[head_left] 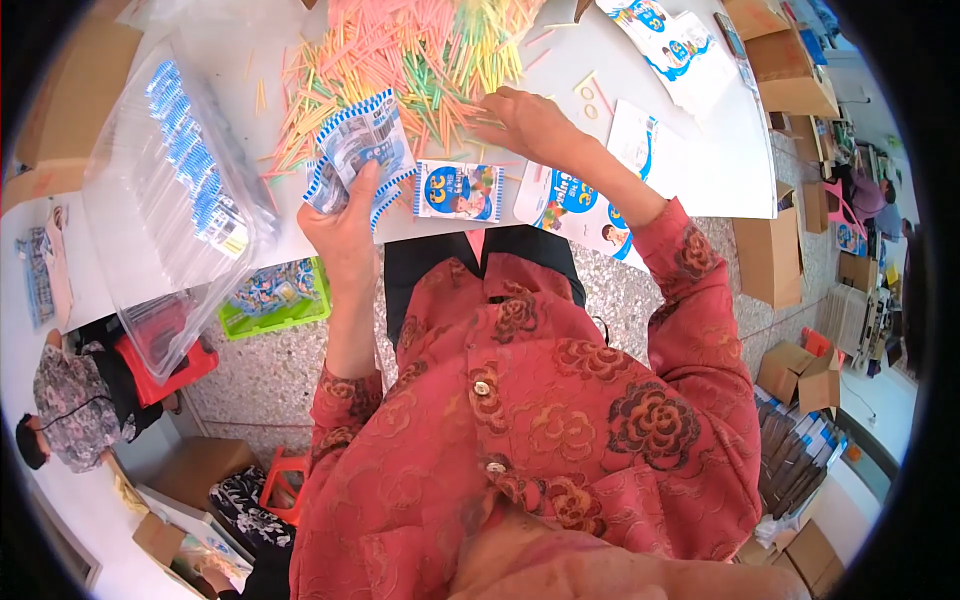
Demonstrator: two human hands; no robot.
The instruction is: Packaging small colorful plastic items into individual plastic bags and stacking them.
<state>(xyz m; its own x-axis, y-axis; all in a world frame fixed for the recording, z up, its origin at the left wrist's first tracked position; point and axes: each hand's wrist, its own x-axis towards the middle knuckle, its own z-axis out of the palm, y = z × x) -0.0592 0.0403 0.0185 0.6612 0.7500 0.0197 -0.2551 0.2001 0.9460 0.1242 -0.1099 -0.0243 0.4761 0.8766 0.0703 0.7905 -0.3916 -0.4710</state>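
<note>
My left hand (345, 215) is closed on a small bunch of blue-and-white packets (365, 135) with striped ends, thumb across their front. At the near edge of a big loose pile of thin pink, yellow and green sticks (400, 60) is my right hand (530, 125). Its fingers are bent together with their tips at the sticks; what they grip, if anything, is too small to tell. Between my hands a flat blue-and-white packet (458, 191) lies near the table edge. Under my right forearm are printed white-and-blue bags (575, 200).
A clear plastic tray (130, 240) with a row of blue-and-white packets (190, 150) stands at the left. More printed bags (675, 50) and two small rings (588, 102) lie at right. Below the table is a green crate (275, 322) of packets. Another person (85, 400) sits at left.
</note>
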